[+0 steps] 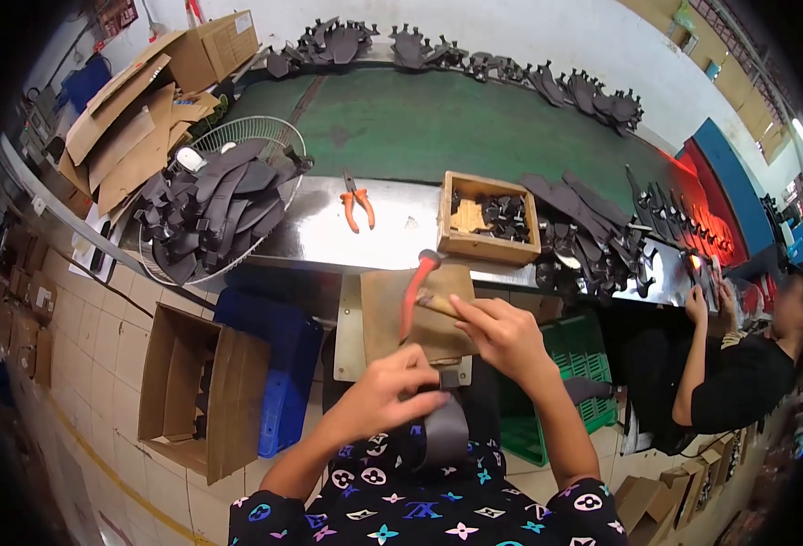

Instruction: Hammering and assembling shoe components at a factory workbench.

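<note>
Both hands [447, 359] low, fists closed.

Just ahead of the right hand [502, 332], the red-handled tool [417, 291] and the brown work board [420, 314] take up the near space. Straight beyond, the small wooden box [488, 218] of dark pieces blocks the way. Forward and left of the left hand [392, 391], bare metal table [320, 227] lies open around the orange pliers [358, 202], up to the wire basket [228, 205]. Right of the right hand, heaped dark straps [584, 227] crowd the table edge.
</note>
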### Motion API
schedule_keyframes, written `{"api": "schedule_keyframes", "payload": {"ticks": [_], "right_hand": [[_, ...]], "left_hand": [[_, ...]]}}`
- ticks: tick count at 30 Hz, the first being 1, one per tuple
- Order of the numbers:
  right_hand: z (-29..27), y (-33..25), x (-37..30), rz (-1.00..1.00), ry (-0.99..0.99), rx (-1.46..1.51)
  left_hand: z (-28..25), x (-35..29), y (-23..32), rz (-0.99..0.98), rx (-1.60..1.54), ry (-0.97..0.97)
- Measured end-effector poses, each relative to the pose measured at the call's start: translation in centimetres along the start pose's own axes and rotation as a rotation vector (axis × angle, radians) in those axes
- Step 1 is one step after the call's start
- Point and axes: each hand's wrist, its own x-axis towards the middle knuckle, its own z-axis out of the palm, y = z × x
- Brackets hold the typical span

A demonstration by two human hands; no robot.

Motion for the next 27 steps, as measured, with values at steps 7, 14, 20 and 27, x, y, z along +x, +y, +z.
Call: {"api": "schedule_keyframes", "payload": {"ticks": [7, 14, 20, 27], "right_hand": [[-0.2, -4.2, -1.3, 0.193, -0.259, 0.861], [-0.6, -8.3, -5.2, 0.471, -0.253, 1.618], [-1.1, -8.3, -6.7, 0.581, -0.202, 1.686], [-1.2, -8.1, -5.7, 0.412, -0.011, 1.742]], "left_hand": [[1.1, -2.3, 3.6, -0.162, -0.350, -0.125], [2.9, -2.4, 4.1, -0.473, -0.889, -0.376], [3.7, -1.9, 4.5, -0.492, -0.894, -0.401], [4.4, -1.6, 4.0, -0.322, -0.691, -0.444]]}}
